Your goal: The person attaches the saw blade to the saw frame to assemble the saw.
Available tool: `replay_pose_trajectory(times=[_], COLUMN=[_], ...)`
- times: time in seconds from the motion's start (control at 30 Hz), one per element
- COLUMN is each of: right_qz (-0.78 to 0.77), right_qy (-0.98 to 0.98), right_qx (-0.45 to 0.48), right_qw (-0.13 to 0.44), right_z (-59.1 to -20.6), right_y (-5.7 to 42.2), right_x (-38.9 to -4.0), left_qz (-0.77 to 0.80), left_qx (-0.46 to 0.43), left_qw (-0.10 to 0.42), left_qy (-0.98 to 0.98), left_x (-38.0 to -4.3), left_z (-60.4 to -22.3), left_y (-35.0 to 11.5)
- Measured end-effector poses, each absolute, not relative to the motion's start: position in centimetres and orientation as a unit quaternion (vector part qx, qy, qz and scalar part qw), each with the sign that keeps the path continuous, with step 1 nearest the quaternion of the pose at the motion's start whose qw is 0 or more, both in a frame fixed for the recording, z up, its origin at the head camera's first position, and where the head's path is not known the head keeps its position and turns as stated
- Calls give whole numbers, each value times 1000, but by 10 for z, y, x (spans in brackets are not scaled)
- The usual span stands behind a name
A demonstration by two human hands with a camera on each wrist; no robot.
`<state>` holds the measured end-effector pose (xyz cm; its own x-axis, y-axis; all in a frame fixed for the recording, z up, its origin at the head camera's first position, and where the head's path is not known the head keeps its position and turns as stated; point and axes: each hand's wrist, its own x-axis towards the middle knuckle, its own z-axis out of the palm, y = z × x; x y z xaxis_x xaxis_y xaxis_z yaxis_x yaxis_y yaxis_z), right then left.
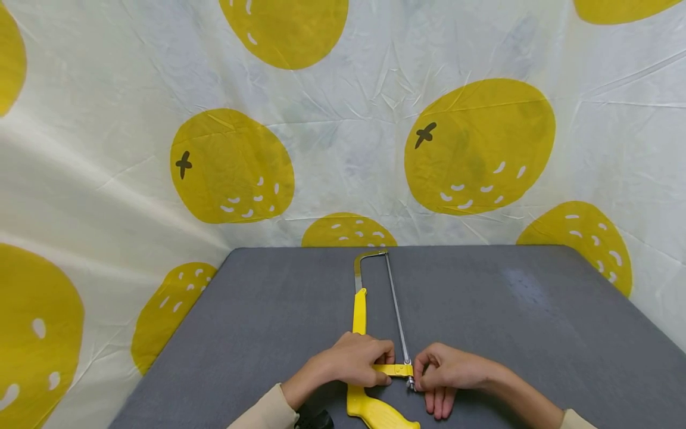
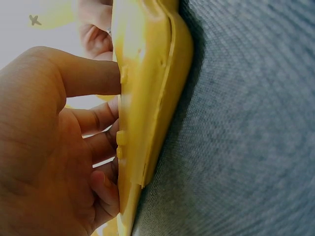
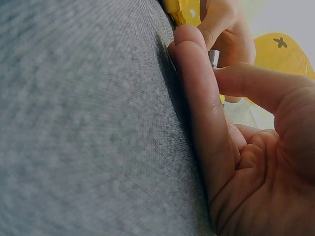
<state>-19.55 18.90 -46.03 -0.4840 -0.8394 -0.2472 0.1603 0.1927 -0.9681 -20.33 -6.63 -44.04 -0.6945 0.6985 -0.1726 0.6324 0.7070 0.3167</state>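
A hacksaw [image 1: 359, 313] with a yellow handle and frame lies on the grey surface, its far end pointing away from me. Its thin metal blade [image 1: 397, 307] runs along the right side. My left hand [image 1: 356, 360] grips the yellow frame just above the handle; the left wrist view shows thumb and fingers against the yellow body [image 2: 147, 83]. At the blade's near end, my right hand [image 1: 450, 372] pinches the small metal tension nut [image 1: 410, 383] between thumb and index finger. Its other fingers extend along the surface, and the fingertips partly hide the nut.
The grey padded table [image 1: 289, 286] spreads out around the saw. Behind and to the left hangs a pale cloth [image 1: 348, 161] printed with yellow fruit. A small black object [image 1: 316, 420] shows beside the left sleeve at the bottom edge.
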Motion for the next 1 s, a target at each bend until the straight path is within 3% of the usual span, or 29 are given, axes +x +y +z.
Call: replay_pose_trajectory(times=[1.0], right_qz=[-571], right_qy=[635], right_qx=[-277], right_qw=[441], right_z=[-465], right_y=[186], right_x=[-190], left_qz=[108], left_qx=[372], left_qw=[129], left_qy=[913], left_x=[-198], left_z=[-445], left_y=[-70])
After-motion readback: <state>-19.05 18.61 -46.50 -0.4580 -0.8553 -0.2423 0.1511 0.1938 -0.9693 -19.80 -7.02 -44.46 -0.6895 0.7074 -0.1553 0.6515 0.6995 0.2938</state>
